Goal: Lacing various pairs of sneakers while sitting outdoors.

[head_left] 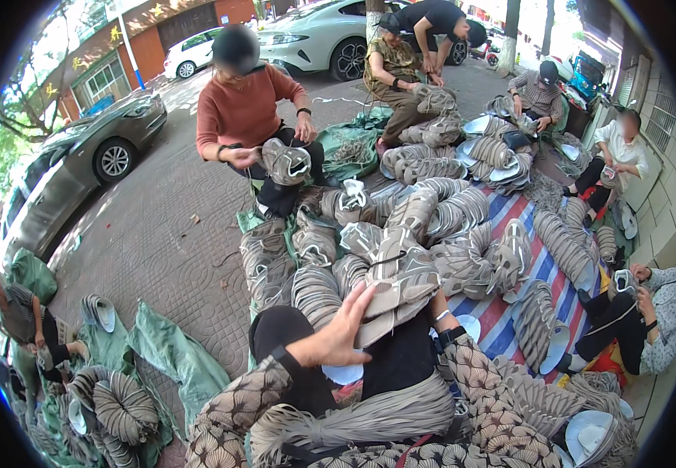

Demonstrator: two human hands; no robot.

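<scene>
Grey-brown, white-trimmed fabric shoe uppers point(404, 274) were stacked above the person's black-clothed lap point(398, 363). The left hand point(336, 327) spread unclenched at their edge; the right hand point(439, 307) was mostly hidden, its grip impossible to tell.

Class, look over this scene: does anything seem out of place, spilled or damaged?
Nothing looks clearly spilled or damaged. The crumpled green sacking sprawled on the paving looks untidy beside bundled shoe uppers.

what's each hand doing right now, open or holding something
Left hand: open, spread at the near-left edge of the grey-brown shoe uppers.
Right hand: mostly hidden behind the uppers, so its grip cannot be told.
</scene>
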